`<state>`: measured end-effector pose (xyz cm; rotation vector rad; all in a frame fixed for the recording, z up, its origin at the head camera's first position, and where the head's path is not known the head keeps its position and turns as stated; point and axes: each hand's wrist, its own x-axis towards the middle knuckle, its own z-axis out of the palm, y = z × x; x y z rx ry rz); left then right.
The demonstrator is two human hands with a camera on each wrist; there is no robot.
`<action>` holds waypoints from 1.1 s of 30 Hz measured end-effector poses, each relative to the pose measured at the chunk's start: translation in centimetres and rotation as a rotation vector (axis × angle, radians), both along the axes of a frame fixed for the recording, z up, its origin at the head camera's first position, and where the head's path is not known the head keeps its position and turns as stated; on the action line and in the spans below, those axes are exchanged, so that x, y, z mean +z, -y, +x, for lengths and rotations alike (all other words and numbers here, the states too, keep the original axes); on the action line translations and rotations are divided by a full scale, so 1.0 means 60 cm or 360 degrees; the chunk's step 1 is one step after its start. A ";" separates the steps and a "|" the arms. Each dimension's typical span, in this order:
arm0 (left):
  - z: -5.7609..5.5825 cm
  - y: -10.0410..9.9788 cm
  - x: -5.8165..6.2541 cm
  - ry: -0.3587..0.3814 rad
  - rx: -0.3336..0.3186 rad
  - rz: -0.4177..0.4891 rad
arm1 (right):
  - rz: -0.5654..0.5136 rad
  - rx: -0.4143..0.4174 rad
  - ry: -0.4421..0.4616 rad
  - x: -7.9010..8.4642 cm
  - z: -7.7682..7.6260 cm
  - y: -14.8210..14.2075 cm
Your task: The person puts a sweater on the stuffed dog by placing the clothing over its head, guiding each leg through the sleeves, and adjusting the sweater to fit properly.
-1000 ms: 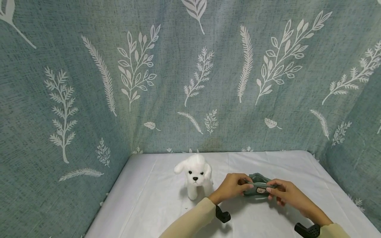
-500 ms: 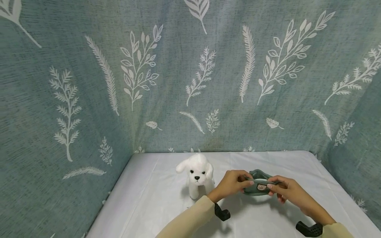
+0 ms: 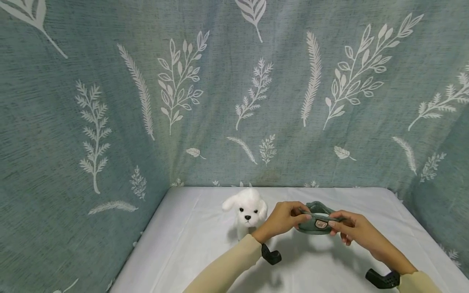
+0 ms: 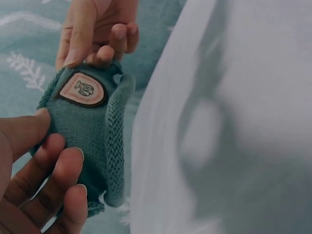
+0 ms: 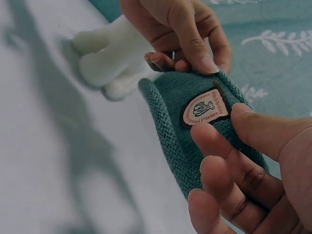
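Note:
A small green knitted garment [image 3: 310, 228] with a rolled edge and a sewn-on pale patch [image 4: 83, 89] is held up off the white surface. Its upper edge is pinched on one side by my left hand [image 3: 280, 219] and on the other by my right hand [image 3: 357, 228]. The opening at its top is spread between them. Seen from the right wrist, the thumb and index finger of my right hand [image 5: 253, 170] grip it beside the patch. A white plush dog [image 3: 247, 207] stands just left of my left hand, its lower body partly hidden behind the left wrist.
The white cloth-covered table [image 3: 190, 244] carries the shadows of both hands and the garment. A blue-green curtain [image 3: 220, 101] with white leaf prints encloses the back and sides. Each wrist wears a black device [image 3: 271, 255].
Both hands have raised the knitted garment slightly, and its shadow on the cloth has spread. The plush dog stays in place, while the head view has turned a little to the left.

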<state>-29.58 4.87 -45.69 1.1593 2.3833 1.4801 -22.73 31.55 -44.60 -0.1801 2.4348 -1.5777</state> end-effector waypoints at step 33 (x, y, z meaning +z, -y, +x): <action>0.016 0.050 0.102 -0.0241 0.0110 -0.0066 | 0.0009 0.0115 -0.0217 0.077 -0.011 0.043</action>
